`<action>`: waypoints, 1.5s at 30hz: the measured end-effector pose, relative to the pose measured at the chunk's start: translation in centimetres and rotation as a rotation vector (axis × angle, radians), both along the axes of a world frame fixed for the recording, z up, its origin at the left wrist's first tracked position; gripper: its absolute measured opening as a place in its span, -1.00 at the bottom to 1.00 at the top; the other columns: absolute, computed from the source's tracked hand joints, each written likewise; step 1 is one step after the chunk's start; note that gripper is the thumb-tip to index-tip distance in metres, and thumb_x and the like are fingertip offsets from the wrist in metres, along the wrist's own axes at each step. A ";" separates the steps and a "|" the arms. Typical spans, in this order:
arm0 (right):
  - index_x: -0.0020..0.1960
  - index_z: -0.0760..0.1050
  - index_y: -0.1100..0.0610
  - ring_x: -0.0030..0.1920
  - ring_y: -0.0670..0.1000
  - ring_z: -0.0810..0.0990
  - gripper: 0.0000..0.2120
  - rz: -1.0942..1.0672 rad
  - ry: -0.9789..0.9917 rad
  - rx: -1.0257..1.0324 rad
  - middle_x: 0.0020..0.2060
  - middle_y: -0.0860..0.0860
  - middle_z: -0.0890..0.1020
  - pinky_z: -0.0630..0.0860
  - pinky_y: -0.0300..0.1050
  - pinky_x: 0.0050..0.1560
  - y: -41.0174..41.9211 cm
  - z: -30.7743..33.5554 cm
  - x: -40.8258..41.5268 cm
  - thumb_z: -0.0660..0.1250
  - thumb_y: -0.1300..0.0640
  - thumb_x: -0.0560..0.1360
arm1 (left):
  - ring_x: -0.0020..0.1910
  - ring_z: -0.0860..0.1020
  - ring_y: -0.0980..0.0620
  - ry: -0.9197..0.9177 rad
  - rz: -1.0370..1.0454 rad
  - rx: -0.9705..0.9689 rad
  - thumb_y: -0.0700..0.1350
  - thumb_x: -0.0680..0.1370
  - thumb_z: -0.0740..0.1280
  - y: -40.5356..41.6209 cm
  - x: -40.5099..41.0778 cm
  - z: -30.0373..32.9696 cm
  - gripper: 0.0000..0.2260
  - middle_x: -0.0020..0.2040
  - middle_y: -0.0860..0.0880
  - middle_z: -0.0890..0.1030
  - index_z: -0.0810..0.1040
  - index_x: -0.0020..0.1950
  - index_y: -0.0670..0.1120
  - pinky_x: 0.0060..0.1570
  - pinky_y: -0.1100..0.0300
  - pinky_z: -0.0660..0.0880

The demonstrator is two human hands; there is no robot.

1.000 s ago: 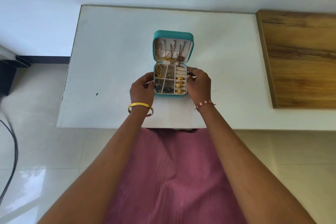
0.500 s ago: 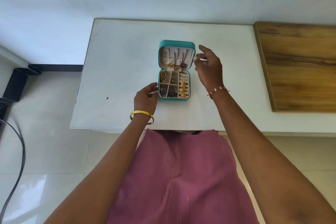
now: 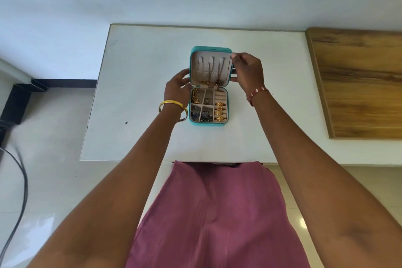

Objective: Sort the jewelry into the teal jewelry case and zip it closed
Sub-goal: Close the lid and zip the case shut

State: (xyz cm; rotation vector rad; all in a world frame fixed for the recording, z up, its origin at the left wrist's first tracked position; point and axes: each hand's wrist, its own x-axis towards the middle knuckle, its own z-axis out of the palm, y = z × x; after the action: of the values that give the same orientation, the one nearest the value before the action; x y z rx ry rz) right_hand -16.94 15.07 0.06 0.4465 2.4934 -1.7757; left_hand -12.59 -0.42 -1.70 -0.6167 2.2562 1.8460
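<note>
The teal jewelry case (image 3: pixel 207 123) lies open on the white table (image 3: pixel 139 72), its lid (image 3: pixel 210 50) standing up at the far side. Necklaces (image 3: pixel 210 76) hang inside the lid. Gold rings (image 3: pixel 220 110) fill the right slots of the base, dark earrings (image 3: pixel 201 114) the near left compartments, gold pieces (image 3: pixel 195 95) the far left one. My left hand (image 3: pixel 176 91) holds the lid's left edge near the hinge. My right hand (image 3: pixel 248 70) grips the lid's right edge, fingertips at its top corner.
A wooden board (image 3: pixel 356 82) lies on the table to the right. A small dark speck (image 3: pixel 126 123) marks the table at the left. Black cables (image 3: pixel 17 180) run over the floor at the left, beside a black frame (image 3: pixel 19 100).
Both hands left the base of the case and rose to the lid: the right hand first, then the left. The view shifted, so the table sits lower in frame.
</note>
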 end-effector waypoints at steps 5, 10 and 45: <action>0.04 0.51 0.28 -0.15 0.11 0.59 -0.74 0.008 -0.053 -0.092 -0.10 0.16 0.58 0.61 -0.05 -0.19 0.1 -0.3 -1.0 0.19 0.09 0.58 | 0.06 0.59 -0.02 0.000 0.015 -0.010 -0.40 0.47 0.24 0.3 0.4 -1.2 -0.52 0.17 -0.15 0.59 0.42 0.34 -0.04 -0.12 0.26 0.54; -0.04 0.48 0.20 -0.17 0.07 0.57 -0.83 0.039 -0.036 -0.100 -0.12 0.13 0.57 0.59 -0.15 -0.25 0.3 -0.2 -0.8 0.19 0.12 0.58 | 0.11 0.58 -0.06 0.004 0.042 0.039 -0.40 0.47 0.28 0.2 0.5 -1.1 -0.53 0.19 -0.17 0.57 0.41 0.33 -0.07 0.08 0.06 0.55; 0.08 0.56 0.20 -0.06 0.03 0.58 -0.72 0.088 0.087 0.152 0.05 0.15 0.58 0.55 -0.25 -0.07 -0.1 -3.2 11.7 0.44 0.26 0.37 | 0.13 0.55 -0.08 0.031 0.114 0.028 -0.14 0.55 0.26 -0.4 8.2 -2.9 -0.75 0.06 -0.03 0.58 0.54 0.20 -0.18 0.24 -0.07 0.45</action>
State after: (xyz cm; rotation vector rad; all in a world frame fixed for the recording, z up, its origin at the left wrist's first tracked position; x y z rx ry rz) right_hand -5.27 14.92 -3.18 0.2671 2.6740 -1.6158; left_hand -4.38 -0.78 -4.61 -0.7318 2.2547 1.9489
